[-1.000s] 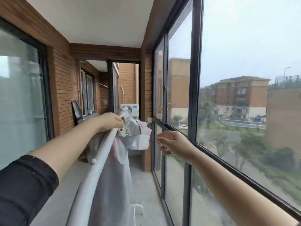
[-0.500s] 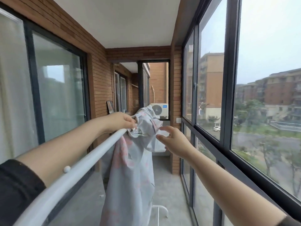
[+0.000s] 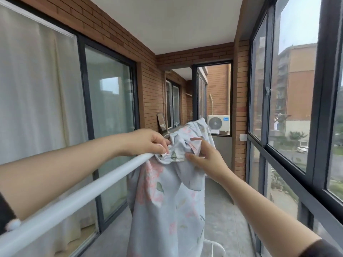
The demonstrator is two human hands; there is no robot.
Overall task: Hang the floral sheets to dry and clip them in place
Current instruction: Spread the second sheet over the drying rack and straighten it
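A pale grey floral sheet [image 3: 167, 206] with pink blossoms hangs bunched over a white drying-rack rail [image 3: 78, 201] that runs from the lower left to the centre. My left hand [image 3: 148, 143] sits on top of the rail and pinches a fold of the sheet there. On the right side of the bunch, my right hand [image 3: 206, 156] pinches another fold between thumb and fingers. No clip shows in either hand.
I stand on a narrow brick balcony. Sliding glass doors [image 3: 109, 115] with curtains line the left, tall windows [image 3: 289, 101] the right. An air-conditioner unit [image 3: 218, 123] and a small mirror [image 3: 161, 123] sit at the far end. A white rack foot [image 3: 213, 247] stands on the concrete floor.
My right hand moved left from open air and took hold of the bunched sheet. My left hand kept its grip at the rail. The view swung left.
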